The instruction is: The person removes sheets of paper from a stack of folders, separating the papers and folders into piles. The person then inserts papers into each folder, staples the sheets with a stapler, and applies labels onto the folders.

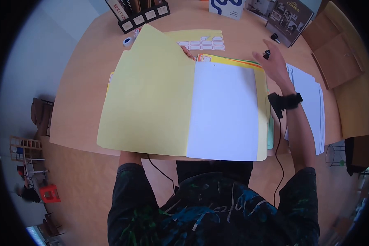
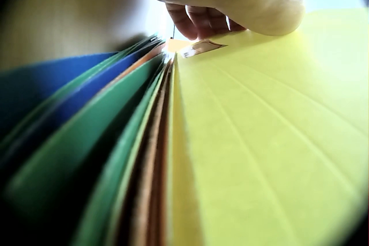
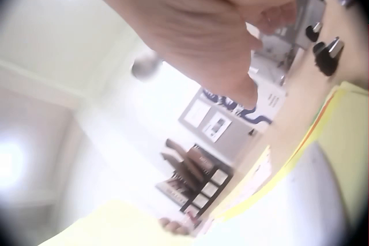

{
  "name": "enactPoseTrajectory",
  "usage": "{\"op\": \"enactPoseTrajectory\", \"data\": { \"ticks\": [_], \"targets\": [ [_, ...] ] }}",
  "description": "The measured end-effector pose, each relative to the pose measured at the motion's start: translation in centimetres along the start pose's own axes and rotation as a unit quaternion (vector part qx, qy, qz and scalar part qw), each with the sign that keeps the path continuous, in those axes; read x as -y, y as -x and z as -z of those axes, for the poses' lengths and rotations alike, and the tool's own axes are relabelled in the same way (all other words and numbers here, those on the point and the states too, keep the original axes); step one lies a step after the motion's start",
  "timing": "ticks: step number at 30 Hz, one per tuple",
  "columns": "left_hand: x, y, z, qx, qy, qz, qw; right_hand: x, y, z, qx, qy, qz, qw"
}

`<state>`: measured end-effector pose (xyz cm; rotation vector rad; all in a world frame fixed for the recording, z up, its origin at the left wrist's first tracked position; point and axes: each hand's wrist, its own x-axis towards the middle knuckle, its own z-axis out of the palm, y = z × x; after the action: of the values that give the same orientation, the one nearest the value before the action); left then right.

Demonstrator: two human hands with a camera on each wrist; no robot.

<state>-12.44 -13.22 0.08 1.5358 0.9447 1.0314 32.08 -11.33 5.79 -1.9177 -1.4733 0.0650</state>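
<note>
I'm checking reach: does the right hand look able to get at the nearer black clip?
Probably yes: the right hand appears empty, and the nearer black clip lies uncovered on the table.

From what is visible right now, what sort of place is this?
Probably an office or classroom workspace, though I cannot tell which: the wood-toned table carries an open yellow file folder, a sheet of label stickers and a black desk organizer.
</note>
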Motion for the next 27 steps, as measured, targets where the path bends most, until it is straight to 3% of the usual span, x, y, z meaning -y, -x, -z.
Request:
{"op": "enactPoseTrajectory", "data": {
  "ticks": [2, 4, 7, 16, 17, 19, 20, 21, 24, 26, 27],
  "targets": [
    [-0.2, 0.3, -0.1, -0.004, -0.001, 0.011, 1.000, 5.1, 3.5, 2.3, 0.219, -0.060, 0.072, 0.971],
    [-0.4, -0.3, -0.3, -0.008, -0.001, 0.019, 1.000, 5.5, 6.3, 1.2, 0.302, 0.032, 0.207, 0.930],
    [-0.3, 0.1, -0.3, -0.012, -0.005, 0.021, 1.000, 4.7, 9.0, -0.8, 0.376, 0.105, 0.211, 0.896],
    [0.2, 0.9, -0.1, -0.008, -0.016, 0.012, 1.000, 4.4, 10.0, -1.4, 0.363, 0.135, 0.186, 0.903],
    [-1.4, 1.0, -0.5, -0.006, -0.016, 0.012, 1.000, 4.3, 10.0, -1.5, 0.368, 0.131, 0.184, 0.902],
    [-1.2, -15.2, -11.6, -0.004, -0.018, 0.011, 1.000, 4.2, 10.5, -1.7, 0.336, 0.124, 0.201, 0.912],
    [-1.0, -15.4, -11.6, -0.005, -0.020, 0.010, 1.000, 4.2, 10.6, -1.7, 0.306, 0.115, 0.220, 0.919],
    [-0.8, -16.6, -11.7, 0.007, -0.055, -0.048, 0.997, 4.4, 10.3, -1.3, 0.305, 0.115, 0.220, 0.919],
    [0.6, -17.4, -12.0, 0.016, -0.015, -0.052, 0.998, 4.1, 9.4, 0.3, 0.368, 0.095, 0.258, 0.888],
    [1.7, -18.0, -11.4, 0.100, 0.091, -0.027, 0.990, 3.3, 9.1, 0.7, 0.380, 0.003, 0.195, 0.904],
    [2.3, -18.3, -10.9, 0.100, 0.093, -0.029, 0.990, 2.9, 8.9, 1.0, 0.384, -0.043, 0.163, 0.908]
  ]
}}
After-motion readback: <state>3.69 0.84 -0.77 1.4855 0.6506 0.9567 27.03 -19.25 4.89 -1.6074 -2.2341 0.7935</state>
